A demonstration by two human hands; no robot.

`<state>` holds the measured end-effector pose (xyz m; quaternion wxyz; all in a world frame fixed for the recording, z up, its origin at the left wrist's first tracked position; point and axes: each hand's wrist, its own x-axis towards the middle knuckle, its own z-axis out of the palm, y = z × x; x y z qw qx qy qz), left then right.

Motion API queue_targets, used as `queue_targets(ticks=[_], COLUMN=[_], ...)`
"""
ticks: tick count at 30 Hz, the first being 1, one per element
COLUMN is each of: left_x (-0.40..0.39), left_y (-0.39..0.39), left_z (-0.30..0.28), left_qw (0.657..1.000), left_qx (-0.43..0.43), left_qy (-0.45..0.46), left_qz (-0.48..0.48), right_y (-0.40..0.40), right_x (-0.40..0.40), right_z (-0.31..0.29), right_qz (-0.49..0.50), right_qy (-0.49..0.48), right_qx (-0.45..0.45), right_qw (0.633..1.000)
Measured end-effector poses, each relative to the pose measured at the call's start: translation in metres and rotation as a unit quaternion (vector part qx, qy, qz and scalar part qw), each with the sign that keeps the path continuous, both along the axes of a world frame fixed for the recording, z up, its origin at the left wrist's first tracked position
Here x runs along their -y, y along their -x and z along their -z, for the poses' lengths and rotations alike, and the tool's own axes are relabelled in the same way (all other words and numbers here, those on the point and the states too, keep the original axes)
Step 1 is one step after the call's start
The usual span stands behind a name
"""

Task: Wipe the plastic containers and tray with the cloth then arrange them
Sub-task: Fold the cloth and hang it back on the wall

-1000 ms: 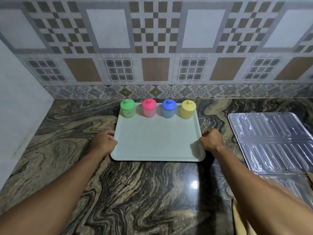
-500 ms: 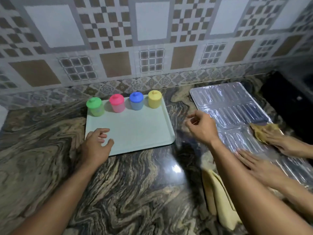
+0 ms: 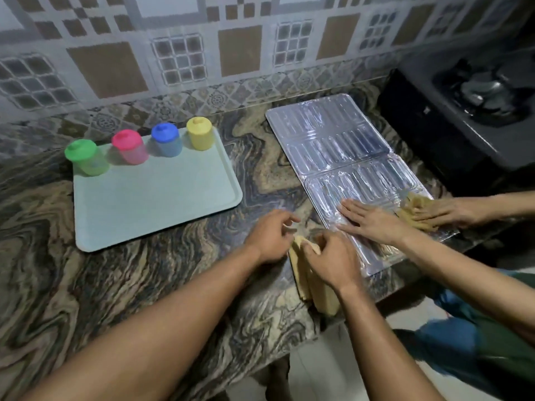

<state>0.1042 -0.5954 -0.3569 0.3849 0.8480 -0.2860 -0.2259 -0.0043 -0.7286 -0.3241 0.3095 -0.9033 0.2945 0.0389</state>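
A pale green tray lies on the marble counter at the left. Along its far edge stand small lidded containers: green, pink, blue and yellow. A folded yellow cloth lies at the counter's front edge, right of the tray. My right hand is closed on the cloth's upper end. My left hand rests beside it with fingers curled at the cloth's edge; its grip is hidden.
A silver foil sheet covers the counter on the right. Another person's two hands rest on it, one pressing a second yellow cloth. A black stove stands at the far right. The counter's front edge runs below the cloth.
Both my hands left the tray's sides and moved right to the folded cloth. The view swung right, bringing the other person's hands and the stove into sight.
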Motion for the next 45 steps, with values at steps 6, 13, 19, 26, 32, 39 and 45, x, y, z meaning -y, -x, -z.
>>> queue_targets(ticks=[6, 13, 19, 26, 32, 39, 45], left_x=[0.017, -0.029, -0.089, -0.163, -0.229, -0.304, -0.344], left_y=[0.000, 0.013, 0.033, 0.039, 0.056, 0.089, 0.120], left_z=[0.013, -0.005, -0.081, -0.161, -0.187, -0.188, -0.186], left_qw=[0.987, 0.986, 0.976, 0.986, 0.953, 0.936, 0.895], left_qx=[0.056, -0.128, -0.088, 0.088, 0.263, 0.257, 0.238], left_qy=[-0.126, 0.108, 0.199, 0.143, 0.118, 0.122, 0.198], left_qz=[0.088, -0.012, 0.005, -0.011, -0.096, -0.205, -0.322], right_y=[0.018, 0.049, 0.061, 0.024, -0.018, -0.059, -0.082], right_x=[0.006, -0.010, -0.041, -0.085, -0.132, -0.204, -0.261], right_z=[0.034, 0.006, -0.037, -0.084, -0.109, -0.155, -0.205], right_qz=[0.014, 0.007, -0.076, 0.013, -0.036, -0.247, -0.464], right_qy=[0.030, -0.107, -0.222, -0.570, -0.573, -0.520, -0.470], right_qx=[-0.013, 0.151, 0.204, 0.158, 0.028, 0.145, 0.129], right_qw=[0.999, 0.983, 0.951, 0.806, 0.819, 0.805, 0.740])
